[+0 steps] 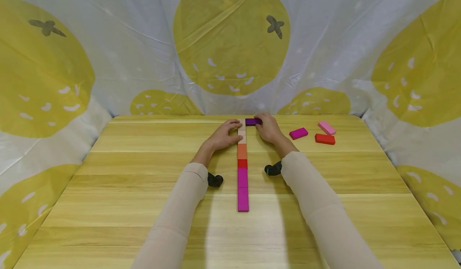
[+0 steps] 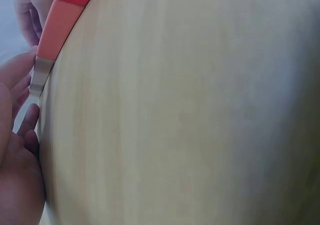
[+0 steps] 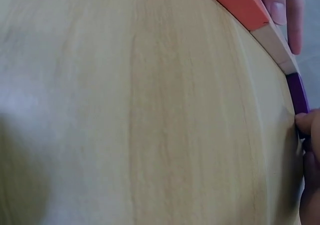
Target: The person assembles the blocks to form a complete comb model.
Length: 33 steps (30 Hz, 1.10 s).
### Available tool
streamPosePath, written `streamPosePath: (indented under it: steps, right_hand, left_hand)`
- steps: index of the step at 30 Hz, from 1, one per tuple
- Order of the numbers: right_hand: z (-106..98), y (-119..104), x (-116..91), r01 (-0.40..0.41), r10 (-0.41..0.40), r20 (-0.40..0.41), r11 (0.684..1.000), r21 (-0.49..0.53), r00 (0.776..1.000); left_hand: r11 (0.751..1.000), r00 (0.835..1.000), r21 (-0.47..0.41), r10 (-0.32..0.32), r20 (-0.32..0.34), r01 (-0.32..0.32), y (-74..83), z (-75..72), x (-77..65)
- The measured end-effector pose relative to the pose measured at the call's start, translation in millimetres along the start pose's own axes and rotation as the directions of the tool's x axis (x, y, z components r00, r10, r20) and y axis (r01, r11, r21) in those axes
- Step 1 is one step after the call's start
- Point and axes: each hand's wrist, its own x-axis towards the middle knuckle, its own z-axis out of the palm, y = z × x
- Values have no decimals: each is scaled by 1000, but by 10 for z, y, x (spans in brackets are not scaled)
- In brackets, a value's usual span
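Observation:
A straight row of flat blocks runs down the table in the head view: magenta blocks (image 1: 243, 199) nearest, then a red block (image 1: 242, 163), an orange block (image 1: 242, 151) and beige blocks (image 1: 243, 135) at the far end. My right hand (image 1: 269, 129) pinches a purple block (image 1: 251, 121), which lies crosswise with its left end against the row's far end. From the left side, my left hand (image 1: 223, 136) touches the beige blocks with loosely bent fingers and thumb. In the right wrist view, the purple block (image 3: 298, 92) meets the beige block (image 3: 275, 46) end to side.
To the right of my right hand lie a loose magenta block (image 1: 298, 133), a pink block (image 1: 326, 127) and a red block (image 1: 325, 139). Behind the wooden table's (image 1: 144, 173) far edge hangs a white curtain (image 1: 144, 53) printed with yellow fruit.

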Motion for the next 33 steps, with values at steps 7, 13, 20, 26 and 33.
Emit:
streamPosePath:
  steps: [7,13,20,26,33]
  right_hand:
    - [-92,11,-53,36,-36,8,999,5,999]
    - [-206,52,-104,71,-72,24,996,54,997]
    - [-370,91,-234,56,-61,57,995,83,996]
    - [-568,144,-359,67,-70,50,995,68,996]
    - [-796,246,-506,50,-52,59,998,47,997]
  left_hand:
    - [1000,1000,3,9,10,-10,-4,11,-7]
    - [1000,1000,-4,-1,8,1,-26,19,-22]
    - [1000,1000,-5,-4,23,4,-14,25,-62]
    - [1000,1000,-7,-2,18,2,6,14,-84]
    - [1000,1000,-9,6,20,-6,-16,5,-81]
